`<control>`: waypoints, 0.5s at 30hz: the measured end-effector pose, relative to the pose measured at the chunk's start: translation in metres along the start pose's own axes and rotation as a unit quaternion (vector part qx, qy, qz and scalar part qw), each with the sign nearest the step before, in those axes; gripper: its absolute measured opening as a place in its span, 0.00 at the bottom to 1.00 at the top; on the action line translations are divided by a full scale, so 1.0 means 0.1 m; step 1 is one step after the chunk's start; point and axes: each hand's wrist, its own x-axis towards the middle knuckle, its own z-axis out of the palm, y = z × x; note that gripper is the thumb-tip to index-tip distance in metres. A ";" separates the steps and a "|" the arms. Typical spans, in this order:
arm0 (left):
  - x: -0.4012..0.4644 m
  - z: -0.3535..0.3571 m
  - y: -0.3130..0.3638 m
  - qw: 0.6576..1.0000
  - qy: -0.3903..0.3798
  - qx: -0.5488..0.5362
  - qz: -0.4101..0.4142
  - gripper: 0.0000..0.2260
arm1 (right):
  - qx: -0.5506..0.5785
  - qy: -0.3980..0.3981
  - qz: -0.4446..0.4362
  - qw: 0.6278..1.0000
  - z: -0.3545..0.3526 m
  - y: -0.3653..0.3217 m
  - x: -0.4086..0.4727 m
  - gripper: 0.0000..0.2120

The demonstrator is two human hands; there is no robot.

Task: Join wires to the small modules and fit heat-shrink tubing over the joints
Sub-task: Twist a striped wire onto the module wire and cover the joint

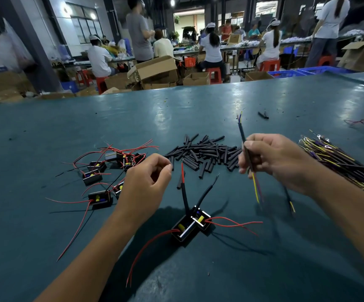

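Modules [190, 224], two small black open boxes touching side by side, sit nearest the person on the green table [45, 131], between the forearms. Red leads trail from them toward 4 and 7 o'clock, and two sleeved leads [185, 197] rise toward 12 and 1 o'clock; the left one ends in a bare red tip.

From that red tip the right hand [272, 159] lies at 2 o'clock, well apart. It pinches a thin wire bundle [247, 153], dark in the grip with yellow and purple strands hanging below. The bundle's long axis runs nearly upright, from 6 to 12 o'clock, tilted slightly left at the top.

From the same tip the left hand [148, 179] lies at 9 o'clock, just beside it and the nearer of the two. Its fingers are curled with thumb against forefinger; whether they pinch anything I cannot tell.

Beyond the hands, at 12 o'clock, lies the heat-shrink tubing pile [205, 154]. At 10 o'clock are spare modules [102, 177]; at 2 o'clock is a sheaf of yellow and purple wires [340, 162].

No brand, label or writing can be read.
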 end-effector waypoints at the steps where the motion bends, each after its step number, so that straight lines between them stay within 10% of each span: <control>1: -0.01 0.00 0.02 1.000 0.002 -0.003 0.015 0.06 | -0.005 -0.012 -0.018 1.000 0.06 0.03 -0.04 0.10; 10: -0.08 -0.01 0.16 0.981 -0.127 -0.110 0.099 0.04 | 0.253 0.060 -0.038 0.965 0.43 0.19 -0.16 0.09; 15: -0.13 0.00 0.12 0.934 -0.271 0.095 0.215 0.12 | 0.313 0.086 -0.003 0.946 0.48 0.20 -0.15 0.06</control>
